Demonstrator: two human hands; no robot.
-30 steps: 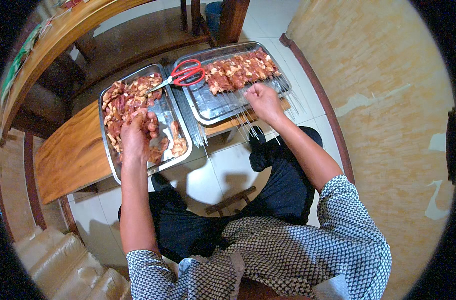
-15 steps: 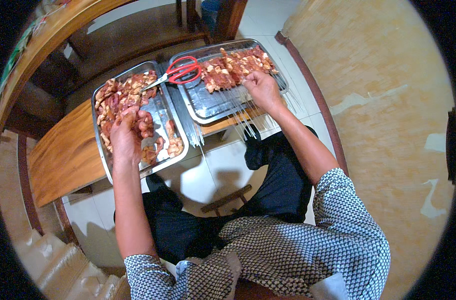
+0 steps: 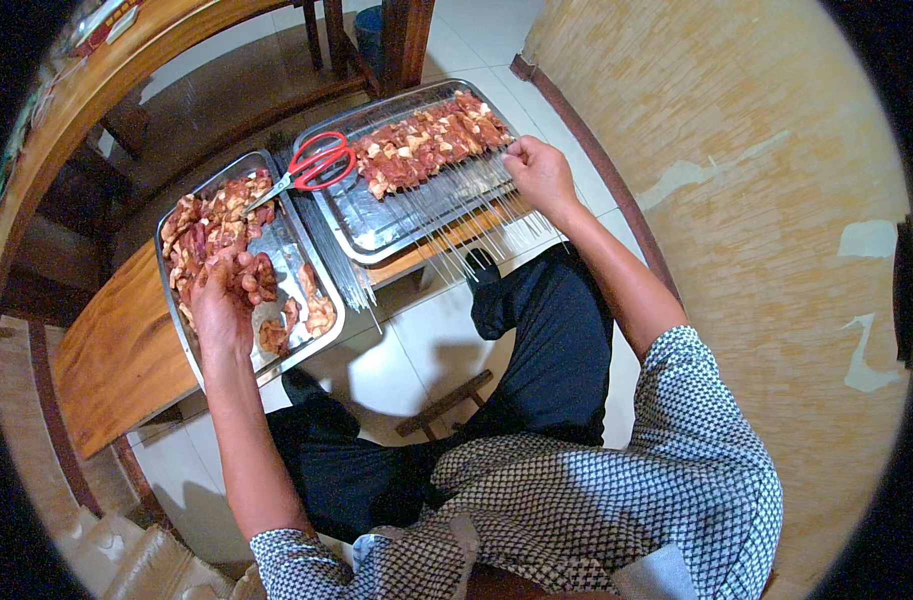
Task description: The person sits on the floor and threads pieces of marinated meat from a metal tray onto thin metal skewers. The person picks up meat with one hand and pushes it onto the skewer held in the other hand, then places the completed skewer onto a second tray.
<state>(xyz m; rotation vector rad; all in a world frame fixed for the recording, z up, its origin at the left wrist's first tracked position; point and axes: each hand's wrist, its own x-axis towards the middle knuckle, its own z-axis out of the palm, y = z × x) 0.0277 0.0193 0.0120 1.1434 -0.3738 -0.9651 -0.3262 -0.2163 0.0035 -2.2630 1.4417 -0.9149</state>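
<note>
My left hand (image 3: pixel 219 310) is closed around several raw meat pieces (image 3: pixel 259 277) over the left metal tray (image 3: pixel 321 345), which holds more loose cut meat (image 3: pixel 201 215). My right hand (image 3: pixel 541 178) has its fingers pinched together at the right end of the right metal tray (image 3: pixel 376 240), beside the ends of the skewers. Whether a thin skewer is between those fingers is too small to make out. A row of skewered meat (image 3: pixel 431 145) lies side by side in that tray, bare skewer ends toward me. Red-handled scissors (image 3: pixel 321 160) rest across the trays' neighbouring rims, blades over the loose meat.
A bundle of bare skewers (image 3: pixel 354 285) lies between the trays. Both trays sit on a low wooden bench (image 3: pixel 116 345). A wooden table (image 3: pixel 36 150) arches beyond at the left, with a blue bin (image 3: pixel 369 38) behind. A wall (image 3: pixel 736 200) stands at the right.
My right hand has drawn away from the meat row toward the tray's right end. My left hand keeps hold of the meat pieces. The whole view has shifted slightly.
</note>
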